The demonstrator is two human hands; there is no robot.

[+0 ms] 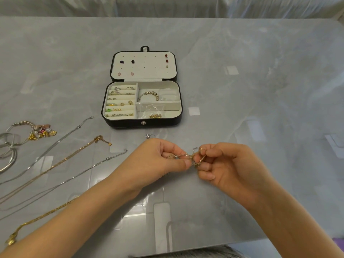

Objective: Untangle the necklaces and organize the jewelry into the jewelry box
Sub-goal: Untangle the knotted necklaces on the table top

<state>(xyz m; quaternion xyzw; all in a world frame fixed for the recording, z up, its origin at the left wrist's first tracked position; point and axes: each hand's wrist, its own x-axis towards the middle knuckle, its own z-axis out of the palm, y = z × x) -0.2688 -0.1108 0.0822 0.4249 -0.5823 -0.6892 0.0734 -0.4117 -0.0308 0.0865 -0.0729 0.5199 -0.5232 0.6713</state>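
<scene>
Gold necklace [37, 218]: lying nearest, at the lower left of the frame. It is passing under the left forearm and running off the edge, so its full length is not showing.
Left hand [163, 157]: pinching one side of the knot between thumb and curled fingers, low in the middle of the frame.
Right hand [223, 164]: gripping the other side, fingers curled round a few loops of chain.
Tangled necklaces [191, 157]: hanging bunched between the two hands, above the table [260, 90] and well short of the box.
Doing it well: by my judgement this is calling for loosening, not pulling. That means keeping the knot slack, teasing one loop wider at a time and feeding a clasp end back through. Tugging outward is likely tightening it, and thin links may be kinking.
Hard to tell: fingertips are covering parts of the knot. How many chains are in it, and which end is free, I cannot tell.
Sorted chains [61, 162]: lying straightened side by side at mid left, their far ends cut off by the left edge.
Jewelry pile [41, 131]: sitting at the left, too jumbled to name piece by piece.
Small silver piece [148, 136]: lying just in front of the box. Whether it is a ring or a pendant is unclear.
Jewelry box [141, 123]: standing open in the upper middle, with rings and earrings in the left slots, a beaded bracelet at the right and studs on the lid. The contents of its clear bags are hard to make out.
</scene>
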